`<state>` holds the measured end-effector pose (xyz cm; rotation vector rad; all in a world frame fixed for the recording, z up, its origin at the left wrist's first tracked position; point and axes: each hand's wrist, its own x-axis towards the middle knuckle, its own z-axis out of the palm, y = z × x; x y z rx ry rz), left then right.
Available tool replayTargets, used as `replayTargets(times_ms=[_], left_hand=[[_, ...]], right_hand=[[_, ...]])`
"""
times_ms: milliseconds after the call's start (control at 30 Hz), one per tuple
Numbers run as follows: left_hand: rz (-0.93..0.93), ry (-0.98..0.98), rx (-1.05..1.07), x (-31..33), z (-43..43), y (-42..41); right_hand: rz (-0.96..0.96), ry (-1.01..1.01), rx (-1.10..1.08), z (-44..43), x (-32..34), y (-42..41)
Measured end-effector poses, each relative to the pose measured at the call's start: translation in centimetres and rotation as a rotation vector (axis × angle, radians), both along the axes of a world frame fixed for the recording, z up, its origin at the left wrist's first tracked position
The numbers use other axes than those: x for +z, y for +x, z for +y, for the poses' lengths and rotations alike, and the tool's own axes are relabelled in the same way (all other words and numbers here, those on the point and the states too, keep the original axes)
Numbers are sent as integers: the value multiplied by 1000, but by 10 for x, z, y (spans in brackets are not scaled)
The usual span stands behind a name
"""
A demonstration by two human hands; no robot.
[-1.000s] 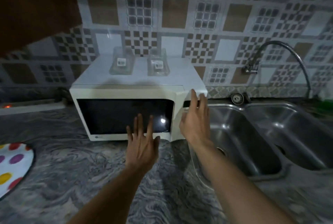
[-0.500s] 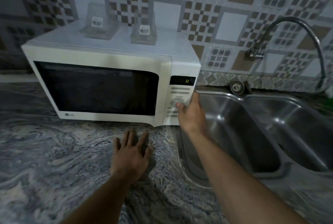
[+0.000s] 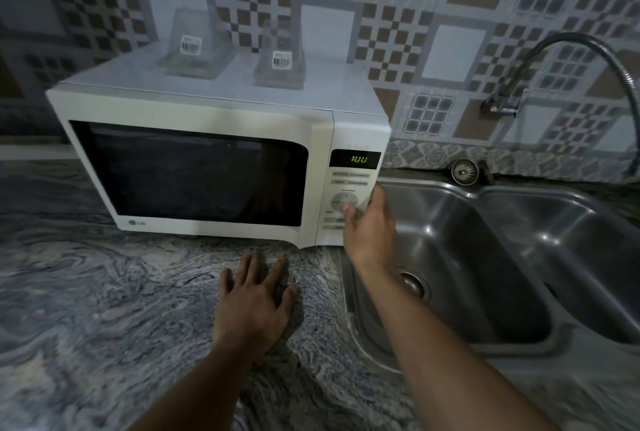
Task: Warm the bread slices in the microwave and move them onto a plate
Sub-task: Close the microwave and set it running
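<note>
- Countertop (image 3: 104, 309) of grey swirled stone runs across the foreground, under a patterned tile wall.
- Microwave (image 3: 221, 111), white, stands on it against the wall with its door shut. The dark window hides whatever is inside, so the bread cannot be made out.
- Sink (image 3: 519, 257), steel with two basins, sits just right of the microwave.
- Faucet (image 3: 571, 42) arches out from the wall above the basins.
- Left hand (image 3: 254, 306) lies palm down on the countertop in front of the microwave, fingers spread and holding nothing.
- Right hand (image 3: 370, 233) is at the control panel, thumb pressed on the round dial (image 3: 337, 202), with the other fingers lying loose along the cabinet's right edge and gripping nothing.
- Two clear containers (image 3: 194, 46) with barcode labels stand side by side on the microwave's top.
- Display (image 3: 356, 158) shows green digits, too blurred to read.
</note>
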<state>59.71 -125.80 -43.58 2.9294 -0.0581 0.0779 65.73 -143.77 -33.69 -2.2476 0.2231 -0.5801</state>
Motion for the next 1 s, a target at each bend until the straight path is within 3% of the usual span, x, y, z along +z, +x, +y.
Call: replayTargets(times_ms=[133, 1000], left_hand=[[0, 3, 0, 2, -1, 0], [4, 11, -2, 0, 1, 0]], right_hand=[[91, 8, 42, -4, -14, -5], [100, -68, -54, 2, -25, 0]])
